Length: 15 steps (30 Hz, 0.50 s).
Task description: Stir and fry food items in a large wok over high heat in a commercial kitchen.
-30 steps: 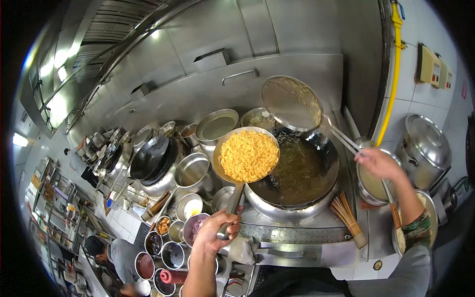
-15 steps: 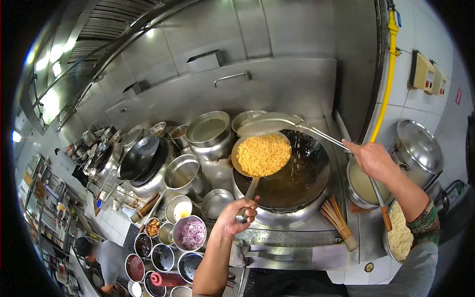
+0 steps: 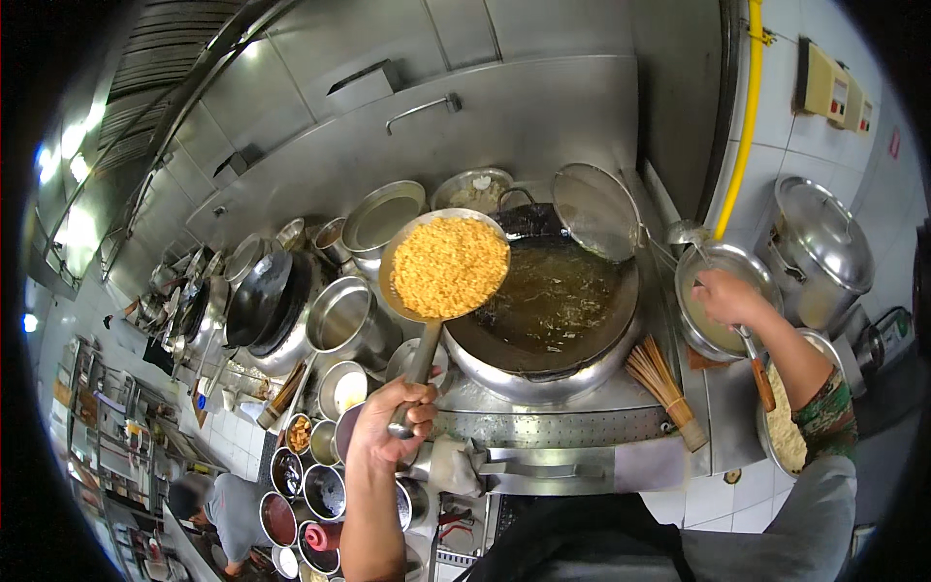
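My left hand (image 3: 396, 419) is wrapped round the handle of a round skimmer (image 3: 423, 335). The skimmer is heaped with golden-yellow crumbs (image 3: 451, 267) and hangs over the left rim of the wok (image 3: 543, 364). Dark oil with pale bits (image 3: 558, 301) fills the wok's bottom. Closed over a pot of pale liquid, my right hand (image 3: 729, 299) appears to grip the shaft of a wooden-handled ladle (image 3: 762, 383); its fingers are partly hidden. A mesh strainer (image 3: 593, 209) leans at the wok's right rim, its wire handle reaching toward that hand.
The pot of pale liquid (image 3: 690, 315) stands right of the wok, by a lidded pot (image 3: 822, 242) and a bowl of pale crumbs (image 3: 784, 427). A bamboo brush (image 3: 664, 388) lies in front. Steel pots (image 3: 339, 320) and sauce bowls (image 3: 279, 519) crowd the left. Another person (image 3: 228, 514) works there.
The crumb-filled skimmer has moved left with my left hand. The strainer has gone from above the skimmer to the wok's right rim. Liquid no longer drips into the wok.
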Each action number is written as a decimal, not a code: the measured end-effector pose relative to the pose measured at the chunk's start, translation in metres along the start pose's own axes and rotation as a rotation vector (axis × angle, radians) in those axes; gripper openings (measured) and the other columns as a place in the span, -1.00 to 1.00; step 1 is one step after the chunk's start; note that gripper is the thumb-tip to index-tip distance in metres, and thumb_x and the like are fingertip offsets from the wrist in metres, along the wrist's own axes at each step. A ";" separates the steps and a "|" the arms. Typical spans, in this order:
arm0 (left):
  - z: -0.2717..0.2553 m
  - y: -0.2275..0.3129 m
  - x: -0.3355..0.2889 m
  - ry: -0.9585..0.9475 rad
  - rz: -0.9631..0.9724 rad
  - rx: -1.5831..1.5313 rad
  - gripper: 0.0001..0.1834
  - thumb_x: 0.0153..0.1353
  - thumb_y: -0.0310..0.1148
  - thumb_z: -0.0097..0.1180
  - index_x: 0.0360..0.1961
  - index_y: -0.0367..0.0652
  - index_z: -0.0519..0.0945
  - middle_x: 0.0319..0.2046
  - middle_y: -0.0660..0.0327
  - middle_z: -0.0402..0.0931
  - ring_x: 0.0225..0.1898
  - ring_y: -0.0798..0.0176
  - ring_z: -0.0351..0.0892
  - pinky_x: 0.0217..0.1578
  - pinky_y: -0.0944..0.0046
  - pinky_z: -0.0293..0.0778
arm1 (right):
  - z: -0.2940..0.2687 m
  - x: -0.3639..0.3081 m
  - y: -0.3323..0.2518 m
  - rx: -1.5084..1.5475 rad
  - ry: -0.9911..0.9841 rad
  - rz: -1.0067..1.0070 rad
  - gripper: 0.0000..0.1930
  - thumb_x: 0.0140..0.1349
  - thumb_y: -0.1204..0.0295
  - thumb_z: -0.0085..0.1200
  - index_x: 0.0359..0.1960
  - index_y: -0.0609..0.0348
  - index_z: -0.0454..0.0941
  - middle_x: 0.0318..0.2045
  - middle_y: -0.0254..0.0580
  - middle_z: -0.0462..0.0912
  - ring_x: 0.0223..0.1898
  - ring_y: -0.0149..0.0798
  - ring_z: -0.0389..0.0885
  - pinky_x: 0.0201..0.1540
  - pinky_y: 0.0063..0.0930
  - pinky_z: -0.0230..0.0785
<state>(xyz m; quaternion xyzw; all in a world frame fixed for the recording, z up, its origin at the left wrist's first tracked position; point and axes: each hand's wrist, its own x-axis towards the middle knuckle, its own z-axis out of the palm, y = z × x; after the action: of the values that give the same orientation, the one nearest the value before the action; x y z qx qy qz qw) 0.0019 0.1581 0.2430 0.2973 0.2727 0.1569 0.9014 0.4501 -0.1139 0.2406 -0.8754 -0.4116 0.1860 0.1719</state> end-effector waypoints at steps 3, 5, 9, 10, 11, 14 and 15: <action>-0.006 0.008 -0.017 0.034 -0.002 -0.023 -0.57 0.20 -0.52 0.09 0.12 -0.34 0.42 -0.45 0.26 0.38 -0.60 0.43 0.38 -0.68 0.38 0.31 | 0.007 -0.006 -0.014 0.140 -0.241 0.162 -0.77 0.43 0.41 -0.13 -0.15 0.35 0.50 -0.58 -0.10 0.54 -0.69 -0.29 0.52 -0.67 -0.30 0.38; -0.003 0.011 -0.027 0.061 0.002 -0.023 -0.55 0.19 -0.52 0.10 0.13 -0.34 0.41 -0.44 0.25 0.38 -0.60 0.44 0.37 -0.68 0.39 0.32 | 0.007 -0.015 -0.014 0.278 -0.450 0.233 -0.77 0.44 0.42 -0.18 -0.14 0.31 0.50 -0.60 -0.26 0.50 -0.71 -0.37 0.43 -0.67 -0.37 0.36; -0.007 0.012 -0.036 0.046 0.044 -0.027 -0.53 0.18 -0.51 0.10 0.14 -0.35 0.40 -0.43 0.22 0.37 -0.59 0.44 0.38 -0.71 0.44 0.30 | 0.020 -0.021 -0.007 0.380 -0.575 0.231 -0.78 0.45 0.40 -0.16 -0.15 0.30 0.49 -0.62 -0.33 0.44 -0.72 -0.43 0.38 -0.69 -0.40 0.31; -0.008 0.012 -0.037 0.041 0.043 -0.015 -0.52 0.18 -0.51 0.11 0.15 -0.36 0.40 -0.42 0.22 0.37 -0.59 0.44 0.38 -0.71 0.44 0.31 | 0.028 -0.021 -0.006 0.425 -0.590 0.258 -0.78 0.46 0.39 -0.16 -0.14 0.28 0.48 -0.63 -0.36 0.42 -0.72 -0.45 0.35 -0.70 -0.41 0.28; -0.008 0.012 -0.037 0.035 0.043 -0.002 -0.51 0.17 -0.51 0.11 0.15 -0.36 0.40 -0.42 0.23 0.37 -0.59 0.44 0.38 -0.71 0.44 0.31 | 0.033 -0.021 -0.006 0.471 -0.603 0.285 -0.78 0.47 0.37 -0.16 -0.14 0.26 0.48 -0.64 -0.38 0.39 -0.73 -0.46 0.33 -0.72 -0.42 0.25; -0.009 0.012 -0.040 0.033 0.057 0.001 -0.51 0.17 -0.50 0.11 0.15 -0.35 0.40 -0.42 0.23 0.37 -0.59 0.45 0.37 -0.71 0.43 0.29 | 0.048 -0.019 -0.016 0.492 -0.645 0.275 -0.77 0.49 0.34 -0.14 -0.13 0.25 0.47 -0.66 -0.40 0.34 -0.74 -0.48 0.28 -0.71 -0.44 0.21; -0.010 0.013 -0.041 0.034 0.058 -0.006 -0.51 0.18 -0.50 0.11 0.16 -0.35 0.40 -0.42 0.23 0.36 -0.59 0.45 0.37 -0.72 0.43 0.28 | 0.055 -0.017 -0.019 0.541 -0.685 0.264 -0.77 0.50 0.33 -0.14 -0.13 0.25 0.47 -0.67 -0.41 0.33 -0.73 -0.48 0.28 -0.71 -0.45 0.20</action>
<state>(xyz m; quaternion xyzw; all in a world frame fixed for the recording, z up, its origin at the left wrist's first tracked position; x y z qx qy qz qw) -0.0383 0.1544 0.2610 0.2997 0.2789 0.1888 0.8926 0.4019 -0.1075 0.2040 -0.7320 -0.2665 0.5861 0.2229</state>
